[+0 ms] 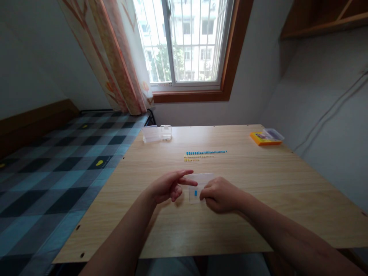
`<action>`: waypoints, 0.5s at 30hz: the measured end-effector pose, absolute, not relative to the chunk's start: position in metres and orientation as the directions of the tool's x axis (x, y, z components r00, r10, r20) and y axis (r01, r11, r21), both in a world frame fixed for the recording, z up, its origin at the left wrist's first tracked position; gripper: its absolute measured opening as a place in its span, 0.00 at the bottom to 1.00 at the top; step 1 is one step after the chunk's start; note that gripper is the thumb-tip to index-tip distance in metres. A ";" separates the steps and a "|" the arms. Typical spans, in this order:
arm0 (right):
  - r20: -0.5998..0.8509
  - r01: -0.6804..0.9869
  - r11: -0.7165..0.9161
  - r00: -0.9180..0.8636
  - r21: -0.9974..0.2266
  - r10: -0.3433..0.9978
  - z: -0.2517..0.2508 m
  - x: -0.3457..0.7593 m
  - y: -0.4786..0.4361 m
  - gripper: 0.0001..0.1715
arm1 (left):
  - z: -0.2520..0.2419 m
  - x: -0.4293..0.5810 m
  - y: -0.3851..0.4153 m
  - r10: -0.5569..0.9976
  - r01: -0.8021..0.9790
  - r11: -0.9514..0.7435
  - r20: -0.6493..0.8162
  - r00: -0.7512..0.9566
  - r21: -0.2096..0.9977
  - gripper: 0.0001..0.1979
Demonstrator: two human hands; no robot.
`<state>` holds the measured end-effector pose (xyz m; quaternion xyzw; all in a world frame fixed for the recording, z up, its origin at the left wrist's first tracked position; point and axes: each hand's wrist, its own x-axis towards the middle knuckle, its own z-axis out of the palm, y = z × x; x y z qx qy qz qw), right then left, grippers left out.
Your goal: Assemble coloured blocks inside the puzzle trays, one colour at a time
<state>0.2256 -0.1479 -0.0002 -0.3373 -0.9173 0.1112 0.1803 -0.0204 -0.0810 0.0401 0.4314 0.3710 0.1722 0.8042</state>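
A translucent, pale rectangular sheet (202,177) lies on the table in front of me. One small blue block (196,193) rests on its lower left part. My left hand (171,187) hovers at the sheet's left side, two fingers stretched out over it and the others loosely bent, with nothing visible in it. My right hand (220,194) is at the sheet's right side, fingers curled in and fingertips pressed together close to the blue block. Whatever those fingertips may hold is hidden.
Beyond the sheet lie a row of small blue pieces (205,152) and rows of small yellow pieces (192,158). An open clear plastic box (151,134) stands at the table's far left, an orange-yellow box (264,138) at the far right. A bed (66,172) adjoins the wooden table (258,184).
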 end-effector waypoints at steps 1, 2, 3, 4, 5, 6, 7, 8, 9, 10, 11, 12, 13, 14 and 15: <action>0.258 0.576 0.750 -0.709 -0.325 0.656 0.000 0.226 -0.148 0.16 | 0.037 -0.020 -0.081 0.586 0.044 0.572 -0.446 0.677 0.819 0.25; 0.259 0.575 0.751 -0.709 -0.326 0.656 0.000 0.226 -0.148 0.16 | 0.034 -0.019 -0.081 0.576 0.044 0.575 -0.443 0.687 0.817 0.26; 0.260 0.573 0.751 -0.709 -0.328 0.655 0.000 0.226 -0.148 0.15 | 0.031 -0.018 -0.081 0.567 0.043 0.579 -0.440 0.696 0.814 0.26; 0.260 0.572 0.750 -0.709 -0.333 0.656 -0.001 0.226 -0.148 0.15 | 0.028 -0.018 -0.081 0.557 0.042 0.584 -0.438 0.706 0.811 0.27; 0.259 0.571 0.748 -0.707 -0.338 0.658 -0.001 0.226 -0.148 0.15 | 0.026 -0.017 -0.081 0.547 0.039 0.588 -0.433 0.716 0.808 0.28; 0.258 0.571 0.746 -0.707 -0.343 0.659 -0.001 0.226 -0.148 0.15 | 0.025 -0.017 -0.081 0.538 0.034 0.591 -0.425 0.728 0.806 0.28; 0.257 0.572 0.746 -0.706 -0.343 0.660 -0.002 0.226 -0.148 0.15 | 0.024 -0.018 -0.081 0.531 0.027 0.593 -0.416 0.739 0.804 0.29; 0.257 0.573 0.746 -0.706 -0.339 0.660 -0.002 0.226 -0.149 0.15 | 0.024 -0.018 -0.080 0.526 0.018 0.595 -0.406 0.747 0.803 0.30; 0.258 0.576 0.747 -0.706 -0.333 0.660 -0.002 0.226 -0.149 0.15 | 0.024 -0.019 -0.080 0.525 0.007 0.597 -0.397 0.752 0.802 0.30; 0.259 0.578 0.747 -0.705 -0.328 0.660 -0.002 0.226 -0.149 0.15 | 0.025 -0.020 -0.079 0.528 -0.004 0.599 -0.390 0.754 0.801 0.30; 0.259 0.579 0.748 -0.706 -0.325 0.659 -0.002 0.226 -0.149 0.15 | 0.026 -0.021 -0.077 0.532 -0.015 0.602 -0.386 0.754 0.799 0.30; 0.257 0.578 0.749 -0.708 -0.325 0.658 -0.002 0.226 -0.149 0.15 | 0.027 -0.023 -0.076 0.538 -0.027 0.605 -0.383 0.751 0.796 0.30; 0.254 0.577 0.749 -0.709 -0.327 0.658 -0.002 0.226 -0.148 0.15 | 0.029 -0.024 -0.075 0.545 -0.039 0.607 -0.380 0.748 0.794 0.30; 0.250 0.577 0.748 -0.711 -0.329 0.658 -0.002 0.226 -0.148 0.16 | 0.031 -0.026 -0.073 0.553 -0.054 0.609 -0.375 0.744 0.791 0.30; 0.246 0.577 0.747 -0.712 -0.330 0.658 -0.002 0.226 -0.148 0.16 | 0.033 -0.028 -0.072 0.563 -0.069 0.609 -0.369 0.740 0.790 0.30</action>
